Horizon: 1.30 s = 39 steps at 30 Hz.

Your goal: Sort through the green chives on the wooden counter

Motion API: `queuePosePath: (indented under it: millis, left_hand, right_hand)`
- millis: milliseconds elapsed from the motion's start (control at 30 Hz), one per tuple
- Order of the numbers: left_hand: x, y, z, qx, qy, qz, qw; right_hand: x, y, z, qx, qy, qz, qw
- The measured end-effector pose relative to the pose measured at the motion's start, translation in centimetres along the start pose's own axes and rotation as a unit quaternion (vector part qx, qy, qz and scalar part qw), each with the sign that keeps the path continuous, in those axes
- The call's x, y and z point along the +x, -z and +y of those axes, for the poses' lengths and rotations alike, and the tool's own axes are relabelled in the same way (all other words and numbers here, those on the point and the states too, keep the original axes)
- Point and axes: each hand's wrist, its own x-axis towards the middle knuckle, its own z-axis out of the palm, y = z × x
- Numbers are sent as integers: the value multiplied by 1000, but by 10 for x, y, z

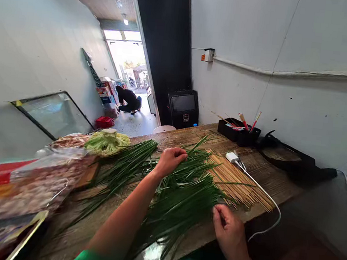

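Long green chives [181, 197] lie in loose bunches across the middle of the wooden table, and the front bunch is blurred. My left hand [172, 161] reaches over them, its thumb and fingers pinched together near the upper bunch; whatever is between them cannot be made out. At the cut-looking end of the front bunch, my right hand [228, 231] is closed with thumb against forefinger, and any small thing in that pinch is hidden. To the right of the chives, many thin bamboo skewers [236, 182] lie side by side. Another chive bunch [129, 162] rests to the left.
A white charger [232, 157] with its cable lies over the skewers. Behind are black holders [249, 136] and a black strap bag [300, 164]. At left are a cabbage [107, 143] and a plastic bag of meat-like pieces [43, 186]. A person [128, 99] crouches near the doorway.
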Motion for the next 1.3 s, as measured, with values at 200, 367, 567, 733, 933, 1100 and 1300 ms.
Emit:
queuePosePath:
  millis: [200, 367, 567, 733, 933, 1100, 1300]
  left_hand:
    - [-14, 27, 46, 35, -181, 296, 937]
    - [-36, 54, 76, 303, -218, 275, 886]
    - [-26, 58, 26, 450, -43, -81, 888]
    - [-26, 68, -14, 454, 15, -90, 886]
    - [-12, 48, -17, 349, -33, -135, 927]
    - [-3, 1, -32, 392, -57, -153, 905]
    - [-6, -13, -37, 364, -35, -88, 926]
  right_hand:
    - [-1, 1, 0, 18, -2, -1, 1000]
    - [0, 2, 0, 28, 1, -6, 1000]
    - [-1, 3, 1, 34, 0, -6, 999]
    - [-1, 3, 2, 33, -3, -13, 999]
    - [-1, 5, 0, 17, -7, -10, 1000]
    - [0, 4, -2, 14, -17, -15, 1000]
    - [1, 2, 0, 8, -10, -13, 1000]
